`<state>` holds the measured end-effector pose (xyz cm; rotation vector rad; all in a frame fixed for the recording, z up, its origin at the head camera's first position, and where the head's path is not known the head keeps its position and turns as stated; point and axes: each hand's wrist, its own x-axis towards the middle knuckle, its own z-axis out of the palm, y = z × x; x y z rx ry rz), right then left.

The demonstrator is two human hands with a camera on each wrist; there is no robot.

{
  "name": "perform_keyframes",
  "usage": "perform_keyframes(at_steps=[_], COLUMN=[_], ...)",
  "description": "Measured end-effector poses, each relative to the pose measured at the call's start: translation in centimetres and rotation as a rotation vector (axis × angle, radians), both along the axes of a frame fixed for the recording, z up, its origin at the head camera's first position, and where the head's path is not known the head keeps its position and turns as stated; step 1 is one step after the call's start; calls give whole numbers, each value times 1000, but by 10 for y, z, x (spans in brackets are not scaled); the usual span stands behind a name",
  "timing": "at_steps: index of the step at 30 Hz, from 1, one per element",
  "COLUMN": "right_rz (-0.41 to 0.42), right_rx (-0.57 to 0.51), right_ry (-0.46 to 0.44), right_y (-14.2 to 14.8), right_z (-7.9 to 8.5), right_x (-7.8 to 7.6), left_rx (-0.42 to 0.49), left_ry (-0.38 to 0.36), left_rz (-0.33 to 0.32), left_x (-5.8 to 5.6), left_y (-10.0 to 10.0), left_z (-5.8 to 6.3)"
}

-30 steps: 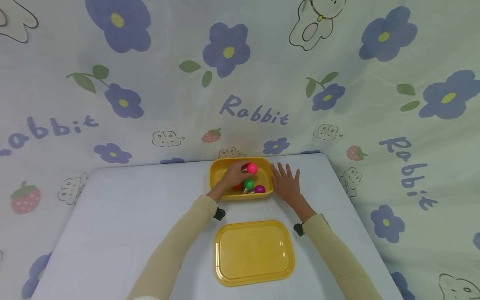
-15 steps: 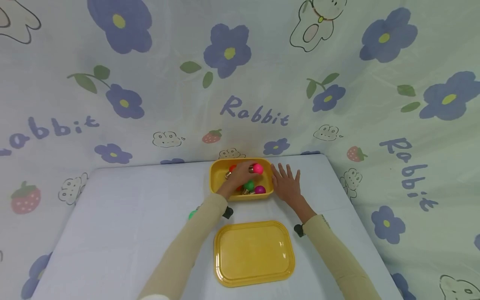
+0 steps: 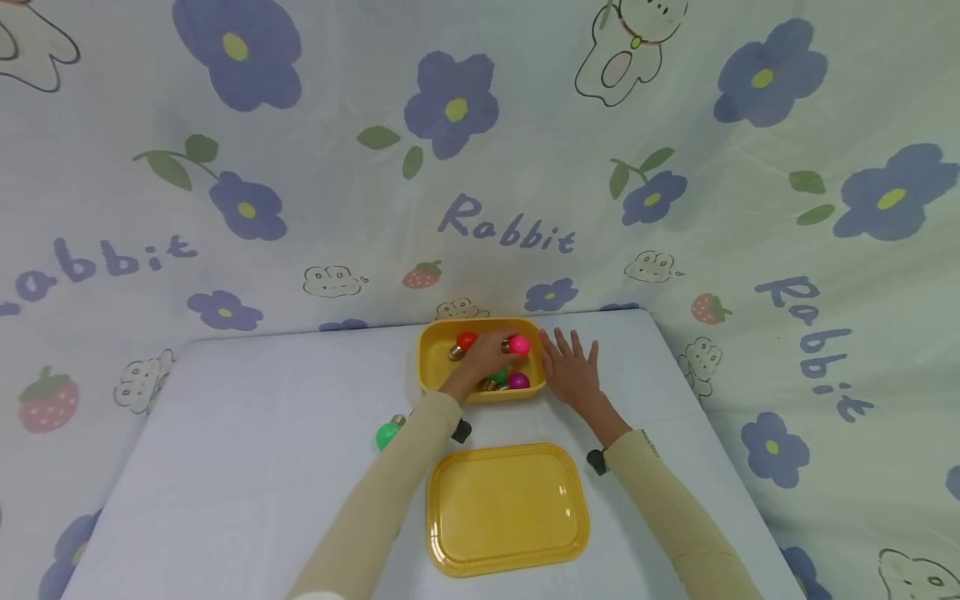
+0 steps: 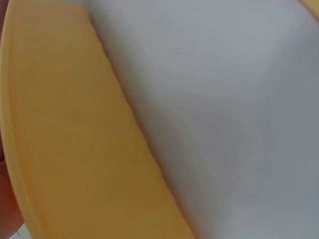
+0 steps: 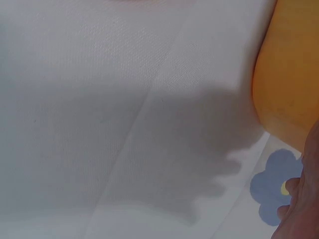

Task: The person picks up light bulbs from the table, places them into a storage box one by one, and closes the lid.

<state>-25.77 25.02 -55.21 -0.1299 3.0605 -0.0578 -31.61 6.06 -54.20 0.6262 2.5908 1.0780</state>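
My left hand [image 3: 487, 354] reaches into a yellow box [image 3: 432, 371], its fingers and thumb pinching a pink light bulb [image 3: 519, 344]. About it in the box lie a red light bulb [image 3: 467, 340], a green light bulb [image 3: 500, 374] and a purple light bulb [image 3: 518, 381]; the hand partly hides the green one. With fingers spread, my right hand [image 3: 572, 372] rests against the box's right end. The left wrist view shows mostly the box's outer wall [image 4: 75, 124]. A part of the right hand [image 5: 304, 209] shows beside the box in the right wrist view.
In front of the box lies a flat yellow tray [image 3: 510, 508], between the two forearms. Another green light bulb [image 3: 387, 435] lies on the white table [image 3: 262, 450], beside the left sleeve. A patterned cloth [image 3: 337, 208] hangs behind the table.
My left hand has shifted right inside the box, carrying the pink light bulb. The red bulb and the green bulb on the table have come into view. My right hand stays put.
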Motion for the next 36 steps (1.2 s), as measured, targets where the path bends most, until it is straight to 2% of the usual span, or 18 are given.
perform_keyframes(at_steps=[6, 15, 22, 36], right_rz=[-9, -3, -7, -12], right_rx=[-15, -19, -12, -27], right_ry=[-3, -21, -21, -13], right_y=[-2, 0, -1, -1], right_z=[-1, 2, 1, -1], right_x=[1, 1, 1, -1], left_rx=[-14, -39, -51, -136], left_ry=[-5, 3, -20, -20], left_rz=[-17, -24, -23, -1], left_x=[0, 1, 4, 7], left_y=[-2, 3, 3, 6], left_z=[-8, -11, -7, -1])
